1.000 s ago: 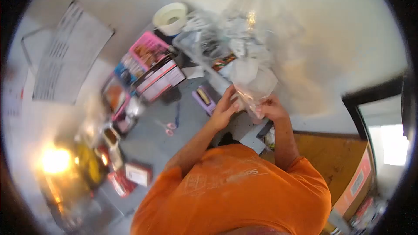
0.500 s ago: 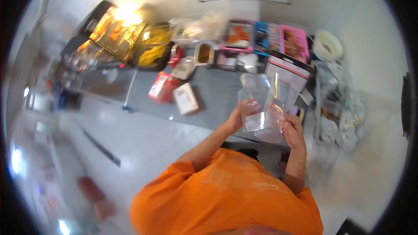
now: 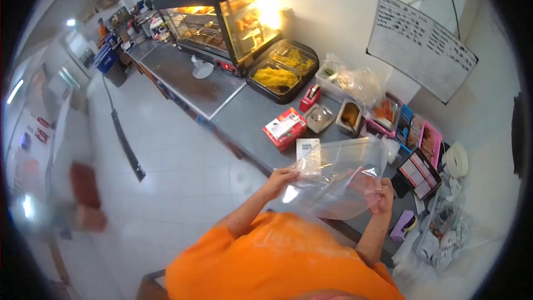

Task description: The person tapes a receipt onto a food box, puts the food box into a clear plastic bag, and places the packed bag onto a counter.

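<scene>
A clear plastic bag (image 3: 340, 186) is stretched out flat between my two hands, above the front edge of the grey counter. My left hand (image 3: 282, 181) pinches its left edge. At its right edge, my right hand (image 3: 381, 195) grips the bunched plastic with curled fingers. Behind the bag, a small white box (image 3: 308, 153) partly shows through the film. A red-and-white box (image 3: 285, 129) lies just beyond, near a steel lid (image 3: 319, 118) and a red tape dispenser (image 3: 310, 98).
Food trays (image 3: 276, 80) with yellow contents stand beside a lit food warmer (image 3: 219, 22). Toward the right are a steel container (image 3: 350, 116), a tablet (image 3: 420, 173), a purple tape dispenser (image 3: 402, 225) and a basket of bags (image 3: 444, 228). A whiteboard (image 3: 422, 44) hangs behind.
The view has swung left and up, showing more of the warmer and room. My hands have moved farther apart, and the bag has gone from folded and upright to spread wide.
</scene>
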The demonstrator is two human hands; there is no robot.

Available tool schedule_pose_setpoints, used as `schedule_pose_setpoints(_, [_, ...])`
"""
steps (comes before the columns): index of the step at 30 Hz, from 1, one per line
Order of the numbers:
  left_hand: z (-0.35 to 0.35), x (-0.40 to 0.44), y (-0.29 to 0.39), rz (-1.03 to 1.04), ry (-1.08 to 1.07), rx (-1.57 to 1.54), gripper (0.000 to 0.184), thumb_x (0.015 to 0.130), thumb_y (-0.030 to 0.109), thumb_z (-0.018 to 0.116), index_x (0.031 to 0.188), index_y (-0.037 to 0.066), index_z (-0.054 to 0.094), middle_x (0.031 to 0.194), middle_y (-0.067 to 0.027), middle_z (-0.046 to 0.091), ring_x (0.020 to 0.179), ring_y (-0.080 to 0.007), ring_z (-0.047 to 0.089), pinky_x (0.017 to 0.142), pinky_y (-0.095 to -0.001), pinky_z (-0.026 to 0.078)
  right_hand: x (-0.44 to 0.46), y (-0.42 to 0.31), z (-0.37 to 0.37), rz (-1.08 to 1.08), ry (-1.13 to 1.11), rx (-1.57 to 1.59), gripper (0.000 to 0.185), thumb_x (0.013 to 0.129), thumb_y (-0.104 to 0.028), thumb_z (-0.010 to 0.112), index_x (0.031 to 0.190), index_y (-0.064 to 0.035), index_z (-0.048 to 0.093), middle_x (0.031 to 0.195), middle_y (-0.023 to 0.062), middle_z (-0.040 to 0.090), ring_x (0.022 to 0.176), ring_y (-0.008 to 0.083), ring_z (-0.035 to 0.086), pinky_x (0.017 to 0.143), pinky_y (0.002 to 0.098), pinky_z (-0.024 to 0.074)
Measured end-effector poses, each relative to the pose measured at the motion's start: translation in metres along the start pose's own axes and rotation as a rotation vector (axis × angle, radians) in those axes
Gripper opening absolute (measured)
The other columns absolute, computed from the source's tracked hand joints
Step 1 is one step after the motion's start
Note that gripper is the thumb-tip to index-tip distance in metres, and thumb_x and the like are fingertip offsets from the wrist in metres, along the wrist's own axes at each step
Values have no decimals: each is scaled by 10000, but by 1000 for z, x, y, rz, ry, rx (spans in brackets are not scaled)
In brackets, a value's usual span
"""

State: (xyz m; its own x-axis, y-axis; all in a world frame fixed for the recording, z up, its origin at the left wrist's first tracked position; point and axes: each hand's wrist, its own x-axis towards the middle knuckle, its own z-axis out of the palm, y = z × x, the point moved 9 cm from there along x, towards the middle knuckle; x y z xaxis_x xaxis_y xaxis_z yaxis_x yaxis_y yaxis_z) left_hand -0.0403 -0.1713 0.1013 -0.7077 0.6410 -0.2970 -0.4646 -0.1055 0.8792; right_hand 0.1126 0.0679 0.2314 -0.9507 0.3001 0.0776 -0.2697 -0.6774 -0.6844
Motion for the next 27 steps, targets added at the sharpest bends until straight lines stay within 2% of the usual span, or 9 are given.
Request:
schedule_pose_setpoints(3, [-46,-3,-18,-226,-80,-227,346,881,274,582,1068,-16,615,956,-88,642,815,-140,611,726,-256,492,26,24,40,-28,-79,37,100,693,-58,521,784,-23,546,1146,292,549,1091,528,481,906,691,358])
schedule_pose_setpoints(6, [-59,-9,10,-54,-87,-125,364,875,268,588,1103,-14,605,966,-76,636,794,-138,605,702,-260,497,50,42,59,-48,-121,-17,112,686,-66,527,790,-27,535,1127,299,557,1074,513,503,893,683,374])
schedule_pose_setpoints(11, [-89,-20,26,-143,-143,-234,327,835,247,637,1096,50,614,940,-39,626,810,-132,587,695,-300,497,85,63,32,-14,12,-105,60,726,-84,527,765,-38,529,1093,276,592,1038,462,558,893,573,439])
schedule_pose_setpoints(14, [-111,-27,17,-247,-20,-394,310,835,254,638,1082,69,610,934,-36,619,821,-134,589,709,-293,493,111,69,46,131,79,-597,73,759,-91,520,756,-18,529,918,202,648,831,324,646,796,400,501])
schedule_pose_setpoints(16, [-125,-36,34,-41,61,-175,304,848,307,620,1046,77,607,899,-27,608,808,-138,582,715,-289,487,120,79,20,272,116,-1088,179,755,-91,594,593,-21,567,715,42,601,627,106,539,555,241,386])
schedule_pose_setpoints(17, [-129,-40,38,37,44,-255,297,858,346,605,1002,85,605,883,-24,599,803,-144,580,718,-291,479,127,84,24,211,64,-1173,171,800,-142,640,688,-28,581,623,-42,497,543,41,396,493,223,292])
schedule_pose_setpoints(20, [-142,-51,37,59,-30,-438,280,870,344,595,975,84,597,892,-27,597,817,-155,579,705,-309,476,139,88,64,-26,86,-1320,151,829,-174,650,847,-40,584,620,-34,503,550,43,410,492,223,301])
schedule_pose_setpoints(25, [-199,-64,31,126,269,-599,260,882,332,581,1017,109,585,983,-18,590,922,-162,562,773,-331,457,160,126,81,280,-99,-1236,283,829,-161,658,1068,-42,564,863,131,665,795,140,603,658,258,450])
schedule_pose_setpoints(27, [-226,-79,36,194,468,-516,235,875,303,599,1035,133,580,1010,-8,586,951,-157,557,811,-342,441,173,145,97,329,-202,-1218,278,832,-153,657,1066,-35,566,903,87,634,796,129,592,681,256,450])
